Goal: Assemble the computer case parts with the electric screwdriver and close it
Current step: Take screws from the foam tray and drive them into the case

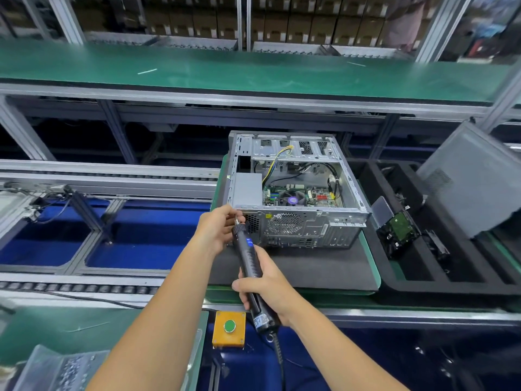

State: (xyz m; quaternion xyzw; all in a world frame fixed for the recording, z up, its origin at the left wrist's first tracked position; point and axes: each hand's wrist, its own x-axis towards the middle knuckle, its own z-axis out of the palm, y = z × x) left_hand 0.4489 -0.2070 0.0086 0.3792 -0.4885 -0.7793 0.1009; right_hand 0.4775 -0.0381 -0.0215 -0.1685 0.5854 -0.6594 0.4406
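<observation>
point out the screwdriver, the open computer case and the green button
screwdriver (251, 266): head view, on the black ribbed grip above the right hand.
computer case (298, 231): head view, on the rear panel beside the fan grille.
green button (229, 325): head view, on the round green cap in the yellow box.

One open grey metal computer case (298, 193), one black electric screwdriver (251, 266), two bare hands, left hand (215, 230) and right hand (266, 283), one yellow box with a green button (229, 328), one black foam tray (439, 249) holding what looks like one hard drive (397, 230), one grey side panel (473, 179).

Open computer case (296, 190) on mat (310, 266); right of it, foam tray (423, 280) holding hard drive (399, 228); push-button box (229, 328) in front.
</observation>
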